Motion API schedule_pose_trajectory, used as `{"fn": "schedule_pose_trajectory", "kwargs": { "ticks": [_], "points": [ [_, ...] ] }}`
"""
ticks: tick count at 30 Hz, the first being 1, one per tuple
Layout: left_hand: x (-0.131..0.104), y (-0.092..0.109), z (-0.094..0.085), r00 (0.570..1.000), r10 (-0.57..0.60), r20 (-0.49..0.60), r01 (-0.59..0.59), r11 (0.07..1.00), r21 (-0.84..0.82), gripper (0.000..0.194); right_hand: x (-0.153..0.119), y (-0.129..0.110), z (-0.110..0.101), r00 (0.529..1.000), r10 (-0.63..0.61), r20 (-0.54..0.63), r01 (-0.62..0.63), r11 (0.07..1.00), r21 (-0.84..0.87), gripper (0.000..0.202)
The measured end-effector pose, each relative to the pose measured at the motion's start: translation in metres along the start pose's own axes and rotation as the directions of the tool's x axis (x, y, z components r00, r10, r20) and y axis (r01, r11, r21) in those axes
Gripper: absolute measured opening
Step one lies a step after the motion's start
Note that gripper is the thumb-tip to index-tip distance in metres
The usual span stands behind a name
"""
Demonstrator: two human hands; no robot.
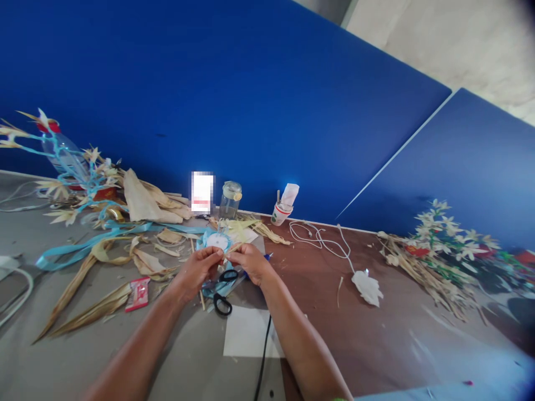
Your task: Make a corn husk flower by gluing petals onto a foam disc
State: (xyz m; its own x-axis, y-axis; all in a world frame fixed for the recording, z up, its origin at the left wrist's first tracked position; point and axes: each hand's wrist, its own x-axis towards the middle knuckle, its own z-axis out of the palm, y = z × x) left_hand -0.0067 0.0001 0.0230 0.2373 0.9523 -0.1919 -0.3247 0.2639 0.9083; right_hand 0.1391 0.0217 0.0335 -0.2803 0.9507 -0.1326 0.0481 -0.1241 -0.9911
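Note:
My left hand (pixel 201 269) and my right hand (pixel 252 263) meet above the middle of the table, fingertips pinched close together. Between them is a small pale strip of dried husk (pixel 228 255), mostly covered by the fingers. Just beyond the hands lies a roll of light blue ribbon (pixel 217 241) with a white core. Black-handled scissors (pixel 223 304) rest beneath the hands, their blades hidden. A blue pen (pixel 268 257) shows partly behind my right hand. White paper (pixel 244 333) lies nearer to me, with a black cable across it.
Dried husks (pixel 146 203) spread over the left side, with a red packet (pixel 137 294). Blue-stemmed husk flowers (pixel 90 181) stand far left by a plastic bottle (pixel 62 150). A jar (pixel 230 200), a paper cup (pixel 281 213) and a white cable (pixel 321 239) lie along the blue partition. White flowers (pixel 445 231) are right.

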Motion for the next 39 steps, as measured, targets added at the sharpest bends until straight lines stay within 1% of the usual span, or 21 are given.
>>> {"fn": "schedule_pose_trajectory", "kwargs": {
  "ticks": [3, 5, 7, 9, 12, 14, 16, 19, 22, 25, 29, 32, 36, 39],
  "points": [
    [0.001, 0.001, -0.003, 1.0, -0.007, -0.013, 0.006, 0.997, -0.082, 0.028, -0.001, -0.002, 0.0, 0.999, 0.035, 0.009, -0.035, 0.999, 0.034, 0.014],
    [0.002, 0.002, -0.005, 1.0, 0.008, -0.017, -0.01, 0.99, -0.142, 0.028, -0.002, -0.002, -0.001, 0.999, 0.041, -0.006, -0.041, 0.999, 0.021, 0.016],
    [0.003, 0.005, -0.008, 0.999, 0.029, -0.038, -0.035, 0.983, -0.183, 0.029, -0.002, 0.0, -0.003, 1.0, 0.016, -0.012, -0.017, 0.999, -0.047, 0.018],
    [0.002, 0.008, -0.01, 0.997, 0.042, -0.071, -0.055, 0.979, -0.197, 0.03, -0.001, 0.003, -0.006, 1.0, -0.017, 0.003, 0.017, 0.988, -0.152, 0.019],
    [0.002, 0.011, -0.012, 0.993, 0.057, -0.102, -0.076, 0.976, -0.202, 0.032, 0.001, 0.004, -0.013, 0.996, -0.087, -0.013, 0.078, 0.943, -0.325, 0.019],
    [0.002, 0.012, -0.013, 0.993, 0.065, -0.099, -0.085, 0.974, -0.209, 0.032, 0.001, 0.002, -0.018, 0.988, -0.146, -0.04, 0.115, 0.893, -0.434, 0.021],
    [0.002, 0.011, -0.014, 0.993, 0.066, -0.094, -0.085, 0.972, -0.217, 0.032, -0.001, -0.003, -0.022, 0.985, -0.171, -0.021, 0.134, 0.836, -0.532, 0.018],
    [0.003, 0.01, -0.015, 0.994, 0.066, -0.087, -0.085, 0.97, -0.229, 0.031, -0.007, -0.008, -0.025, 0.989, -0.119, 0.085, 0.146, 0.743, -0.653, 0.011],
    [0.004, 0.009, -0.017, 0.994, 0.076, -0.075, -0.092, 0.966, -0.243, 0.028, -0.016, -0.006, -0.022, 0.978, -0.092, 0.188, 0.203, 0.644, -0.738, 0.01],
    [0.004, 0.008, -0.019, 0.995, 0.075, -0.059, -0.088, 0.96, -0.265, 0.027, -0.02, 0.002, -0.017, 0.964, -0.111, 0.242, 0.262, 0.562, -0.785, 0.012],
    [0.005, 0.008, -0.021, 0.997, 0.059, -0.052, -0.071, 0.961, -0.268, 0.027, -0.018, 0.009, -0.011, 0.974, -0.085, 0.211, 0.225, 0.497, -0.838, 0.018],
    [0.006, 0.008, -0.021, 0.998, 0.047, -0.036, -0.055, 0.963, -0.262, 0.027, -0.018, 0.011, -0.008, 0.976, -0.059, 0.211, 0.216, 0.419, -0.882, 0.018],
    [0.004, 0.008, -0.02, 1.0, 0.016, -0.022, -0.021, 0.965, -0.262, 0.026, -0.021, 0.011, -0.003, 0.951, -0.074, 0.299, 0.307, 0.284, -0.908, 0.027],
    [0.004, 0.008, -0.02, 1.0, 0.013, -0.012, -0.016, 0.963, -0.27, 0.024, -0.025, 0.011, 0.001, 0.943, -0.051, 0.329, 0.332, 0.209, -0.92, 0.029]
  ]
}}
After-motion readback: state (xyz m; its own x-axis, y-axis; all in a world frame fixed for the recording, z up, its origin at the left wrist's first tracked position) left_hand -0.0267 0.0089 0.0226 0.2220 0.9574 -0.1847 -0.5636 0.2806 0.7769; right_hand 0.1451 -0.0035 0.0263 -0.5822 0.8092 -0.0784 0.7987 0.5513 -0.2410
